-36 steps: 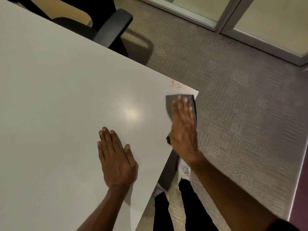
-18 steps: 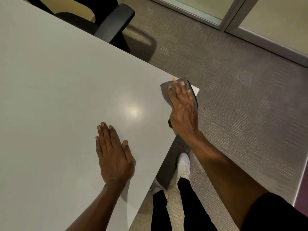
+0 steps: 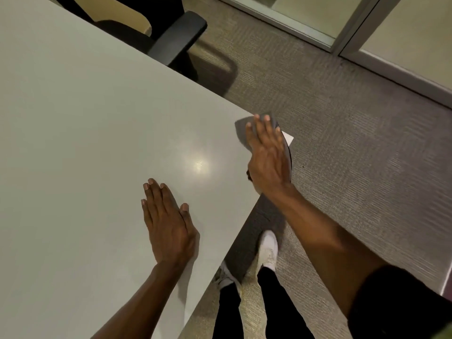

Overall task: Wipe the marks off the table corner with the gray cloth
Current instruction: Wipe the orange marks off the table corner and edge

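Note:
A pale grey table (image 3: 85, 143) fills the left of the view, its corner (image 3: 289, 138) pointing right. My right hand (image 3: 267, 157) lies flat, palm down, pressing the gray cloth (image 3: 242, 132) onto that corner; the cloth shows beyond my fingertips and along the hand's right side. The orange marks are hidden under the cloth and hand. My left hand (image 3: 167, 221) rests flat on the tabletop nearer to me, fingers together, holding nothing.
A black office chair (image 3: 176, 35) stands at the table's far edge. Grey carpet (image 3: 354, 155) lies to the right, with a glass partition frame (image 3: 352, 35) beyond. My legs and white shoes (image 3: 267, 250) stand by the table's near edge.
My right hand slid the cloth away from me, over the orange marks at the corner, which are now covered. My left hand stayed flat on the table.

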The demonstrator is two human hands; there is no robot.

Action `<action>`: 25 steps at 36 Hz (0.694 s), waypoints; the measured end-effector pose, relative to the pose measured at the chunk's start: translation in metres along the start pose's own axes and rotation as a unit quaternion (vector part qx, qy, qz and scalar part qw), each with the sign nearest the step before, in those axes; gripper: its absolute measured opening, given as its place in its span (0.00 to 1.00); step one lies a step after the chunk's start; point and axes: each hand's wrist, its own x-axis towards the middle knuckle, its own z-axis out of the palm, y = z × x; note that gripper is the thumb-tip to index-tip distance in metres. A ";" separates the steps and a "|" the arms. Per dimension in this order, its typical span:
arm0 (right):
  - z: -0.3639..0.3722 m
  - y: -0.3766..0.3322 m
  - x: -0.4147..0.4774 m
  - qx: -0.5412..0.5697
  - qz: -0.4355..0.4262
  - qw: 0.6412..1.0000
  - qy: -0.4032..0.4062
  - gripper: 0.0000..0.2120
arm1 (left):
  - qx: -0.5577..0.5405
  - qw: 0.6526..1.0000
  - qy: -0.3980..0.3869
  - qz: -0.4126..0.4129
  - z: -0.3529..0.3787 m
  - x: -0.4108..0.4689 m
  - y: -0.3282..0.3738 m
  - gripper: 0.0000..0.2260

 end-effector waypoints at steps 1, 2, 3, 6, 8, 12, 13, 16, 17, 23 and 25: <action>-0.001 0.001 0.008 0.002 0.004 1.000 0.001 0.38 | -0.002 1.000 0.000 -0.006 0.002 0.000 0.005 0.31; -0.002 0.001 0.011 0.002 0.009 1.000 0.003 0.38 | -0.004 1.000 -0.003 -0.009 0.004 0.000 0.012 0.31; -0.001 -0.001 0.010 0.001 0.012 1.000 0.007 0.38 | -0.005 1.000 -0.007 -0.010 0.006 0.000 0.020 0.31; 0.001 -0.015 -0.019 0.021 0.011 1.000 0.007 0.38 | -0.013 1.000 -0.013 -0.020 0.014 0.001 0.046 0.32; 0.002 -0.025 -0.057 0.036 -0.004 0.999 -0.008 0.43 | -0.014 0.999 -0.004 -0.053 0.017 0.005 0.062 0.32; 0.000 -0.029 -0.107 0.024 -0.038 0.999 -0.025 0.42 | 0.004 0.996 -0.002 -0.088 0.022 0.005 0.073 0.33; -0.001 -0.025 -0.104 0.025 -0.041 0.999 -0.024 0.41 | 0.009 0.997 -0.002 -0.082 0.023 0.004 0.072 0.33; 0.002 -0.005 -0.064 0.022 -0.048 0.998 -0.021 0.43 | 0.022 0.997 -0.002 -0.079 0.025 0.005 0.070 0.34; 0.002 0.000 -0.045 0.020 -0.050 0.998 -0.018 0.42 | 0.028 0.996 -0.001 -0.080 0.025 0.006 0.070 0.35; -0.002 0.013 0.033 0.024 -0.028 0.999 -0.034 0.39 | 0.061 0.994 -0.012 -0.091 0.027 0.006 0.072 0.35; 0.000 0.011 0.028 0.020 -0.032 0.999 -0.034 0.40 | 0.061 0.994 -0.011 -0.090 0.027 0.006 0.072 0.35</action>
